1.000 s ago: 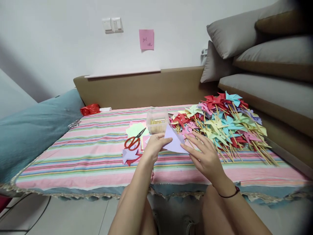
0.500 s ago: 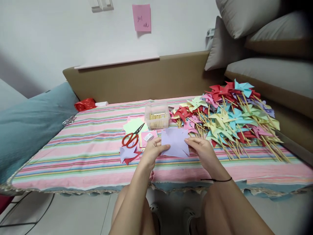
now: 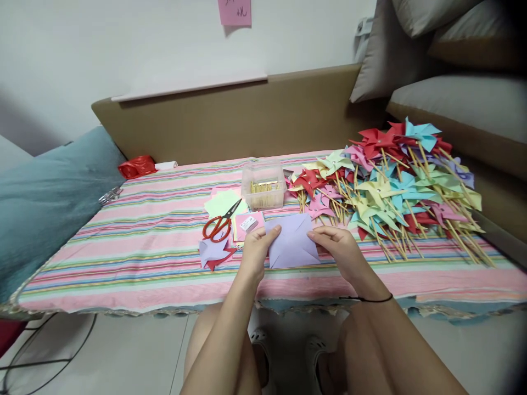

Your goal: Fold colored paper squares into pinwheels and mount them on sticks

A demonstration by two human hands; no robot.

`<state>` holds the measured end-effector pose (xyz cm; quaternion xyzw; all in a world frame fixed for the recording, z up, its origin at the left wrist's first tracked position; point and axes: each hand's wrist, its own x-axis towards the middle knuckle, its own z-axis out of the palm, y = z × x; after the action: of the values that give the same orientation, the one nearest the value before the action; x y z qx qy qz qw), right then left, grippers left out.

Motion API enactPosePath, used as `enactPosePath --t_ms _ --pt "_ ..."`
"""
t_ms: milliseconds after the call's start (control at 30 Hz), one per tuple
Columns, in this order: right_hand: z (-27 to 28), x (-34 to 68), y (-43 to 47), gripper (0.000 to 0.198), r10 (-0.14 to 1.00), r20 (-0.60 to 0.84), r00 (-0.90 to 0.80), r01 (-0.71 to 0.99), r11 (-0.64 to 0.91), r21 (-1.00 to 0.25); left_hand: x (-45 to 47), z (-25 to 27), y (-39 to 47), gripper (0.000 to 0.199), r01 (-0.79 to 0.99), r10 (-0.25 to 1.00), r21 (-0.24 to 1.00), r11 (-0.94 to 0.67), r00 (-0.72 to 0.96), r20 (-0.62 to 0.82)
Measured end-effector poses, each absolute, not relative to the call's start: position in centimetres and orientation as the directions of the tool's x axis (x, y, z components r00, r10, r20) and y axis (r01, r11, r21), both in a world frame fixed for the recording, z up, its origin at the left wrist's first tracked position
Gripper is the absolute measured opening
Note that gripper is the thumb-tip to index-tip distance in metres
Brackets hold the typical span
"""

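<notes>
A square sheet of purple paper [image 3: 293, 241] with slits running in from its corners is held flat above the striped cloth. My left hand [image 3: 260, 249] pinches its left edge, thumb on top. On the opposite edge, my right hand [image 3: 335, 247] grips it between thumb and fingers. Left of my hands lie red-handled scissors [image 3: 220, 222], resting over green paper sheets [image 3: 222, 204] and a purple cut paper piece [image 3: 213, 249] that overlaps a red one. A small white labelled item [image 3: 248, 223] sits on a stack of coloured paper squares [image 3: 259, 219].
Behind the purple sheet stands a clear plastic box [image 3: 263, 186] with thin sticks inside. Many finished paper pinwheels [image 3: 395, 192] on sticks are heaped at the right. A red plastic bag [image 3: 138, 166] lies far left, and grey cushions [image 3: 457, 115] are stacked at right.
The purple sheet has been turned slightly in my hands, and my left thumb has shifted up toward its upper left. My view has tilted a little downward.
</notes>
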<state>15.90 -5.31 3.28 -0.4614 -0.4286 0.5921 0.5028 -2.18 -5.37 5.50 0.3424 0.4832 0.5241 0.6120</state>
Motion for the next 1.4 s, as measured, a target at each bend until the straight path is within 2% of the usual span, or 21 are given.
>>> enactPosePath --t_ms 133,267,333,400,533,700,867,1033,1400 --pt "3.1 16.0 -5.1 0.034 0.990 -0.116 -0.075 -0.167 -0.128 -0.978 -2.5 5.3 -5.2 0.031 -0.290 0.971 0.929 0.231 0.003 -0.241" --pt "2.7 15.9 -5.0 0.046 0.999 -0.044 0.005 -0.189 -0.042 -0.981 -2.4 4.8 -5.2 0.031 -0.298 0.973 0.926 0.232 0.060 -0.224" --pt "2.7 16.0 -5.0 0.050 1.000 -0.011 -0.011 -0.203 -0.013 -0.979 -2.4 4.6 -5.2 0.038 -0.292 0.975 0.931 0.218 0.100 -0.197" --pt "2.8 16.2 -5.1 0.045 0.996 0.011 -0.088 -0.209 -0.008 -0.978 -2.5 4.5 -5.1 0.046 -0.280 0.978 0.937 0.207 0.097 -0.187" --pt "3.1 16.7 -5.5 0.029 0.963 0.058 -0.262 -0.175 0.011 -0.984 -3.2 4.6 -5.0 0.049 -0.267 0.981 0.944 0.192 0.022 -0.194" --pt "3.2 16.2 -5.7 0.021 0.941 0.116 -0.318 -0.070 0.098 -0.993 -3.7 4.7 -5.1 0.050 -0.279 0.983 0.943 0.180 0.018 -0.182" --pt "3.2 15.4 -5.5 0.016 0.957 0.133 -0.259 -0.115 0.106 -0.988 -3.5 4.4 -5.1 0.048 -0.252 0.990 0.958 0.139 0.018 -0.139" --pt "3.3 14.9 -5.4 0.016 0.957 0.183 -0.224 -0.084 0.169 -0.982 -3.4 4.2 -5.1 0.047 -0.195 0.993 0.973 0.120 0.024 -0.118" --pt "2.3 13.1 -5.2 0.025 0.994 0.100 0.035 -0.159 0.104 -0.982 -2.8 3.8 -5.2 0.042 -0.117 0.996 0.990 0.078 0.055 -0.071"
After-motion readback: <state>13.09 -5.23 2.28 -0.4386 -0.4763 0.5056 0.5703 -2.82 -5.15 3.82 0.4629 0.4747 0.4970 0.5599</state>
